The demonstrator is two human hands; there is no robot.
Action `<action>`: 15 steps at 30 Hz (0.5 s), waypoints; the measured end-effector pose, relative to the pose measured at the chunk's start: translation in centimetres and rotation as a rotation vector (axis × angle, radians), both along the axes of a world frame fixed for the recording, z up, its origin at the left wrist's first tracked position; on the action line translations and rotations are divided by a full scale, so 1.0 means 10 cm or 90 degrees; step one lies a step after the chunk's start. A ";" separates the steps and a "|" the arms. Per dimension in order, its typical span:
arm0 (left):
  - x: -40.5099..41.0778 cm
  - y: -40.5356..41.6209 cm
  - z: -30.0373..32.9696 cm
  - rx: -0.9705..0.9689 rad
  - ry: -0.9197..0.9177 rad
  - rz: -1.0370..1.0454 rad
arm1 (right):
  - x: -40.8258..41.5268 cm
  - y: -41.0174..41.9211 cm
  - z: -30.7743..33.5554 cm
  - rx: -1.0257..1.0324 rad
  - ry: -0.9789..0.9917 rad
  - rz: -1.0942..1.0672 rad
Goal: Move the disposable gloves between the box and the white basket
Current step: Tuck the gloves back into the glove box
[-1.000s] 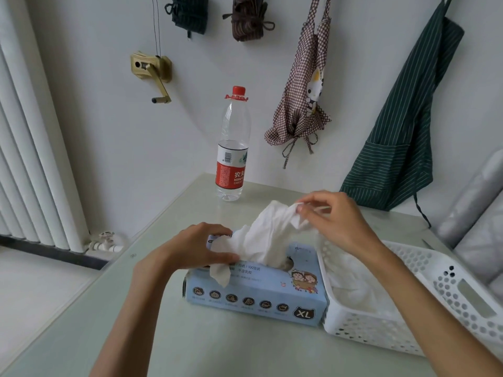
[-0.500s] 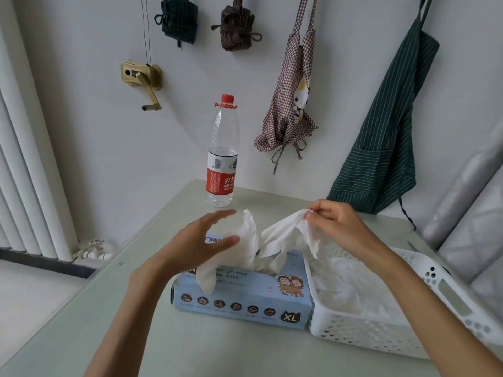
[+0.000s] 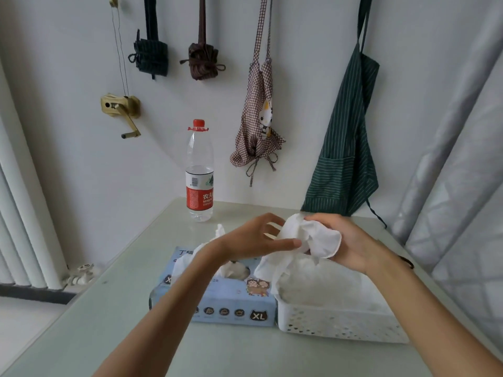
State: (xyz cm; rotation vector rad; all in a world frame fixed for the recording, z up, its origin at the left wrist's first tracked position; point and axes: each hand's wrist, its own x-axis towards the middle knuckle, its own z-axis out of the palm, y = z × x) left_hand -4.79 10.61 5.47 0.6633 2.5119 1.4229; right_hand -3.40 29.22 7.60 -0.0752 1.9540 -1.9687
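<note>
Since half a second earlier, both hands had come together above the white basket [image 3: 340,319], bunching a thin, crinkled white glove [image 3: 315,238] between them. Fingers of the right hand [image 3: 351,243] curled round the wad; the left hand [image 3: 253,238] kept its fingers nearly straight, thumb laid against the film, though whether it pinched was hard to tell. One translucent tail hung down into the perforated plastic basket. More gloves [image 3: 217,257] puffed from the pale blue cardboard box [image 3: 217,300], which touched the basket's left wall on the smooth table [image 3: 109,336].

White gloves [image 3: 313,238], blue box [image 3: 228,300]
</note>
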 end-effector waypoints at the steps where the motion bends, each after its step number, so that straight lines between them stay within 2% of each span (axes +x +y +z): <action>1: -0.01 0.08 0.00 0.001 0.006 0.022 | 0.03 0.06 -0.01 -0.017 -0.013 -0.002; 4: -0.04 0.26 0.03 0.008 0.020 0.075 | 0.12 0.29 -0.02 -0.087 -0.049 0.010; 6: -0.06 0.33 0.07 0.000 0.011 0.091 | 0.21 0.43 -0.02 -0.105 -0.006 0.012; 7: -0.07 0.36 0.09 -0.003 0.006 0.096 | 0.25 0.50 -0.02 -0.067 0.034 0.015; 10: -0.10 0.44 0.13 -0.023 -0.003 0.103 | 0.33 0.58 -0.03 0.164 0.148 0.017; 15: -0.08 0.37 0.16 -0.084 -0.059 0.044 | 0.28 0.77 0.10 0.267 0.220 -0.142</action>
